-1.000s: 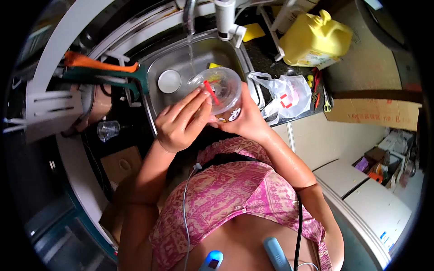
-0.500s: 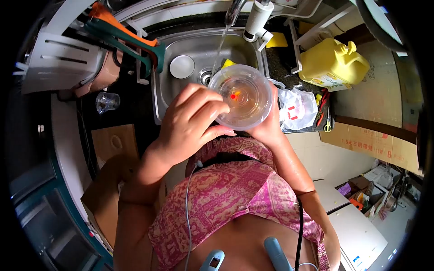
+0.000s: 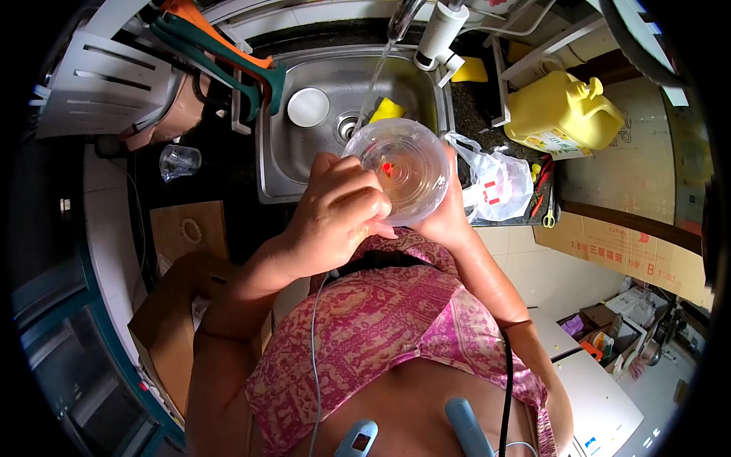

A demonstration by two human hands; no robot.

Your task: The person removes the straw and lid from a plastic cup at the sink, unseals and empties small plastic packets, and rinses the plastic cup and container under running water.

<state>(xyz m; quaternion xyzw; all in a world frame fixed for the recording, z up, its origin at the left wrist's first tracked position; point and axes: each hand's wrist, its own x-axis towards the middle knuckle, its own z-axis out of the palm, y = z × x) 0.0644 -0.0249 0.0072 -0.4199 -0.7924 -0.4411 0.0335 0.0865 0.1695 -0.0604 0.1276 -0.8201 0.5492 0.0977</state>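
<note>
A round clear plastic cup (image 3: 415, 186) is held up over the sink's front edge, its wide rim facing me. A small red-orange spot shows near its middle; whether it lies inside or on the base I cannot tell. My right hand (image 3: 445, 217) wraps the cup's right side, with its fingers mostly hidden behind it. Against the left rim, my left hand (image 3: 335, 209) closes with bent fingers and the thumb below. Behind the cup, water runs from the faucet (image 3: 401, 23) into the steel sink (image 3: 278, 164). The sink holds a white dish (image 3: 308, 107) and a yellow sponge (image 3: 387, 110).
Right of the sink are a white plastic bag (image 3: 506, 186), a yellow jug (image 3: 560, 110), yellow-handled scissors (image 3: 549, 219) and another yellow sponge (image 3: 470, 70). At left stand a clear cup (image 3: 180, 163) and a green-orange rack (image 3: 221, 65). A cardboard box (image 3: 171, 320) sits lower left.
The cup has shifted slightly left and down, uncovering more of the sponge in the sink. My left fingers have curled in more tightly at its rim. My right hand still holds it.
</note>
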